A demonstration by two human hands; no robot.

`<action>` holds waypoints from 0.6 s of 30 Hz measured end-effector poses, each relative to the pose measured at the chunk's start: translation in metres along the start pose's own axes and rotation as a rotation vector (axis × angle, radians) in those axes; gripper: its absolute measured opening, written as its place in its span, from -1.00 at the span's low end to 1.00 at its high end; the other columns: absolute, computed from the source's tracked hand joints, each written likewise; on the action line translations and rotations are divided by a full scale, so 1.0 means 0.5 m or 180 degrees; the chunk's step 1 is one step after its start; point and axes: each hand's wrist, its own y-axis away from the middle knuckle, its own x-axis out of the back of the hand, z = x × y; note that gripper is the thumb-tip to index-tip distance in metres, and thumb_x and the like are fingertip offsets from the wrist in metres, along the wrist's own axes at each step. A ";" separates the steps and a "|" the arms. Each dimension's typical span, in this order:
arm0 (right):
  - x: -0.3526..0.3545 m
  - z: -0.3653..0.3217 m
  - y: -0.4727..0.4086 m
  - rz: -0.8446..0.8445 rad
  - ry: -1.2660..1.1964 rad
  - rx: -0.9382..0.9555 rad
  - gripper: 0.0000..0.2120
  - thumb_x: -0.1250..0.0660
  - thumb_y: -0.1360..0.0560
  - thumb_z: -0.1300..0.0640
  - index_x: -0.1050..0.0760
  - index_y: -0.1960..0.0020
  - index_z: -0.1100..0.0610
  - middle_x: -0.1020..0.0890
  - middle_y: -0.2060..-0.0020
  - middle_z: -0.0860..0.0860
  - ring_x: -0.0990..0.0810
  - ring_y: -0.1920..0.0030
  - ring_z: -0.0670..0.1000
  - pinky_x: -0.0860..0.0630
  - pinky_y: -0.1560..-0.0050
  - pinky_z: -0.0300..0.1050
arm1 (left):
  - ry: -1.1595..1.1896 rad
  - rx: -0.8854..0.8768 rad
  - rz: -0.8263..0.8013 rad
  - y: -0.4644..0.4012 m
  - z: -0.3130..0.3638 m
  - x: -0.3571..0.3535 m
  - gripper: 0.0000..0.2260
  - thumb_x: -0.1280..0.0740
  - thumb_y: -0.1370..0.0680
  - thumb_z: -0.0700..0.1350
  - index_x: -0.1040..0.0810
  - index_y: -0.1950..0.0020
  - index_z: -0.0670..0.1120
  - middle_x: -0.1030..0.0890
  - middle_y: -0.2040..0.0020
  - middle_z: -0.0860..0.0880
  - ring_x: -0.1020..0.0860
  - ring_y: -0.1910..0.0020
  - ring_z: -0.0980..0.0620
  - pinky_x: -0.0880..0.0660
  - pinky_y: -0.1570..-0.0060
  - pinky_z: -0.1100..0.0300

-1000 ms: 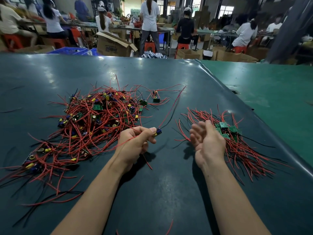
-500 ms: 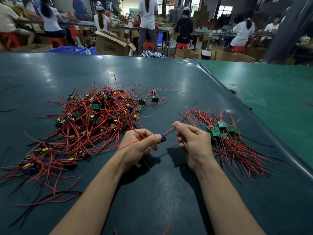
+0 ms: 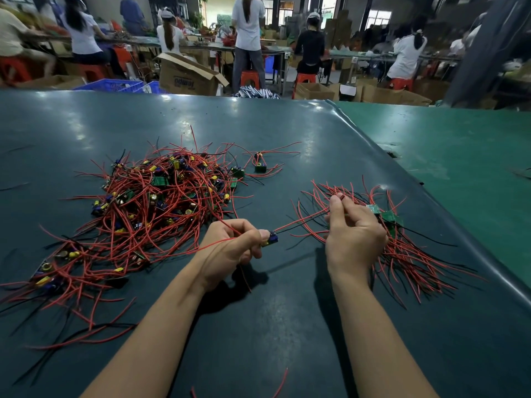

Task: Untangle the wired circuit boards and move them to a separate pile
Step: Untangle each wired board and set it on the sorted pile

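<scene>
The left hand [image 3: 232, 248], at lower centre of the frame, is curled closed around a small circuit board [image 3: 271, 238]. Only the board's blue and yellow end shows, protruding past the thumb and fingers. A red wire runs across the back of this hand toward the tangled pile [image 3: 149, 202], and a short red wire end hangs below the fist.

The right hand [image 3: 355, 237], just right of centre, pinches the far ends of the board's lead wires [image 3: 301, 221] between thumb and forefinger, with the remaining fingers curled in. The red and black leads run nearly straight between the two hands, above the table surface.

The tangled pile occupies the centre left of the frame. It consists of red and black wires interlaced with green boards and yellow and blue components, and it trails toward the lower left edge. One separate board [image 3: 260, 168] with red leads lies just beyond the pile's upper right edge.

The sorted pile [image 3: 408, 254] lies at centre right, directly behind and beneath the right hand. Its green boards are grouped at the upper end and its wires fan toward the lower right.

Both piles rest on a dark teal table mat [image 3: 287, 326]. A lighter green surface [image 3: 459, 156] adjoins it at upper right. Seated and standing people, cardboard boxes [image 3: 186, 76] and red stools occupy the top of the frame.
</scene>
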 end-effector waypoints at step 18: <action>-0.025 -0.029 0.079 -0.2382 -0.0028 0.1626 -0.61 -0.42 -0.44 0.39 -0.56 -0.26 0.30 -0.62 -0.11 0.15 -0.62 -0.09 0.09 -0.55 -0.15 -0.13 | -0.0295 -0.0477 0.0904 -0.009 -0.017 -0.011 -0.88 -0.46 -0.50 -0.17 -0.58 0.17 -0.18 -0.58 0.39 0.01 -0.47 0.43 0.10 -0.41 0.41 0.22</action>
